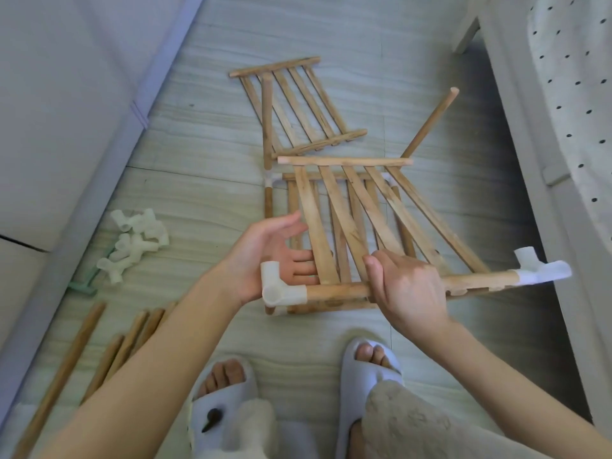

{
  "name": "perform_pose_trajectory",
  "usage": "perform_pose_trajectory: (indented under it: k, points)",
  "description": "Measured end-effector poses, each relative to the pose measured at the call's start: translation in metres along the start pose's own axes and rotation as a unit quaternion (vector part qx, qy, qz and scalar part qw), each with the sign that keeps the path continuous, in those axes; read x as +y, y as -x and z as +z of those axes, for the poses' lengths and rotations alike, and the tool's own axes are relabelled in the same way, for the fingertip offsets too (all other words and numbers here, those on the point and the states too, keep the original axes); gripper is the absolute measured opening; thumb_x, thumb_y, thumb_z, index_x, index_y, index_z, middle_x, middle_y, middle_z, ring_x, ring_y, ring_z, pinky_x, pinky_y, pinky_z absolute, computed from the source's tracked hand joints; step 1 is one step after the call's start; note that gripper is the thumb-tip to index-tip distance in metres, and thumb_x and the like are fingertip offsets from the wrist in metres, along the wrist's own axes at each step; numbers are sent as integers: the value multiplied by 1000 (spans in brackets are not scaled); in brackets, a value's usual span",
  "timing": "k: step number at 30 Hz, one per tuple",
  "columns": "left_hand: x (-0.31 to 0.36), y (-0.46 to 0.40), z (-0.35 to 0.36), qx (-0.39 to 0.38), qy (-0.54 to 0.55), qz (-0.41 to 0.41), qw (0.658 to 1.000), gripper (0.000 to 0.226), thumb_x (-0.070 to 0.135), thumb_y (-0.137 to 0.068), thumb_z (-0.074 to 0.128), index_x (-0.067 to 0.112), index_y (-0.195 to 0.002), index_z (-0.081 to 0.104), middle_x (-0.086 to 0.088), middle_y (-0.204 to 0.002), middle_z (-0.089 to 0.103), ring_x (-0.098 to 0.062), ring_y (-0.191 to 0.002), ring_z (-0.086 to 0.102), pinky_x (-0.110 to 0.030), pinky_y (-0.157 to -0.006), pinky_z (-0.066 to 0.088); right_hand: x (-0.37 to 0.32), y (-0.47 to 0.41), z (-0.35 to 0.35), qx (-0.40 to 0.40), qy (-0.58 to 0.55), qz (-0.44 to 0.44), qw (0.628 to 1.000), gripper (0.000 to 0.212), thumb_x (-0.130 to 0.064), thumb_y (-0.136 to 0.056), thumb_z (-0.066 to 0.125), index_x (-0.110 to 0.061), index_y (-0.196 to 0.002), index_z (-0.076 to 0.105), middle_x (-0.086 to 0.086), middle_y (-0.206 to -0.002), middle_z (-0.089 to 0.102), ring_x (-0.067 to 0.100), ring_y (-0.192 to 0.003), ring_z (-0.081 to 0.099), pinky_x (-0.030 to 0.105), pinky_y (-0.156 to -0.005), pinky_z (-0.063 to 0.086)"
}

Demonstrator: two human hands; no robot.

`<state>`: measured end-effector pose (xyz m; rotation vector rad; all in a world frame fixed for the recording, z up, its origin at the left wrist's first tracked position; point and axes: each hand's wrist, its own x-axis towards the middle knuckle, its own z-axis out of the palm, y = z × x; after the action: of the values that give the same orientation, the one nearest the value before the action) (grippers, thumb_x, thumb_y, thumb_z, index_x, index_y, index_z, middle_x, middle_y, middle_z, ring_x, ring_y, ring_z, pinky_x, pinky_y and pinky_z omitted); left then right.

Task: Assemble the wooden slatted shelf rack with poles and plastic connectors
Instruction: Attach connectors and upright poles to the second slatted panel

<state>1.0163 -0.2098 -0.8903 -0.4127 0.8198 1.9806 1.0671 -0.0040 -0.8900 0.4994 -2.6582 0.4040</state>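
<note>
The person crouches over the pale grey tiled floor (pixel 331 34), holding up a wooden slatted shelf panel (pixel 361 207) tilted above a second panel that already sits in a frame on the floor. The right hand (pixel 409 286) curls over the panel's near round rail, fingers wrapped on it. The left hand (pixel 265 256) lies open under the panel's left edge, fingers straight and spread beneath the slats, just behind the white plastic corner connector (pixel 280 288) capping the rail's left end. A matching white connector (pixel 543 270) caps the right end. Further off, another loose slatted wooden panel (pixel 298 104) lies flat on the floor with a pole across it. One pole (pixel 430 122) stands up slanted from the frame's far right corner. To the left lies a heap of translucent white plastic connectors (pixel 135 243), and nearer, a bundle of round wooden poles (pixel 126 346). Two feet in pale slippers (pixel 364 369) stand below.
</note>
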Motion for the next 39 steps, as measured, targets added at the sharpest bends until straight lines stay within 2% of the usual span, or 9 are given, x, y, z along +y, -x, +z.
perform_pose_trajectory:
  k: [3,5,9,12,15,22,28,32,39]
  points:
    - [-7,3,1,116,12,55,992,56,37,-78,61,16,-128,46,-24,-110,66,-39,-96,67,-42,-76,56,5,0,-2,-44,-30,-37,998,65,-42,-102,19,-8,-61,56,2,-52,52,23,-36,46,22,-37,30]
    - [-21,7,-1,181,-52,130,974,41,40,-89,53,19,-123,50,-12,-107,70,-29,-90,70,-34,-68,55,9,0,-7,-94,-42,-93,990,58,-50,-96,31,-9,-67,58,0,-59,53,18,-41,46,23,-37,32]
    - [-34,18,0,177,-172,140,959,47,58,-81,44,29,-118,54,0,-96,74,-23,-81,72,-27,-54,50,15,-3,-10,-166,-34,-189,967,41,-48,-89,47,-13,-82,67,1,-77,56,15,-56,51,24,-42,40]
    - [-28,20,3,149,-189,119,963,54,61,-73,43,34,-118,56,-6,-94,74,-24,-80,72,-21,-51,50,17,-8,-11,-159,-35,-198,967,38,-47,-88,50,-14,-86,70,1,-85,61,21,-77,54,30,-64,42]
    - [-28,18,4,158,-163,126,966,46,56,-80,45,34,-118,58,-11,-94,73,-25,-76,72,-19,-46,48,15,-11,-10,-171,-52,-200,963,37,-46,-88,51,-14,-86,71,-3,-85,62,17,-92,51,35,-77,44]
    - [-25,13,4,196,-129,140,962,36,46,-93,39,26,-113,62,-18,-92,72,-24,-62,67,-19,-41,44,6,-12,-5,-170,-69,-192,964,36,-43,-89,51,-12,-82,69,-3,-83,62,16,-91,49,29,-75,42]
    - [-15,10,1,152,-149,91,973,46,49,-83,49,32,-125,52,-15,-98,72,-32,-83,71,-21,-43,48,6,-16,-6,-183,-88,-183,962,33,-41,-87,56,-11,-84,70,0,-83,62,21,-81,58,34,-68,49]
    - [0,5,1,73,-91,11,993,57,46,-70,58,28,-120,38,-24,-103,69,-39,-95,67,-40,-67,59,4,-14,-8,-181,-93,-169,964,33,-41,-87,56,-11,-85,70,0,-84,63,23,-80,59,34,-67,49]
    - [11,-5,-2,25,7,-53,998,56,41,-73,60,19,-120,41,-33,-117,59,-47,-107,59,-54,-88,47,7,-13,-11,-189,-90,-167,964,35,-43,-86,56,-11,-86,71,0,-87,64,20,-79,59,30,-67,48]
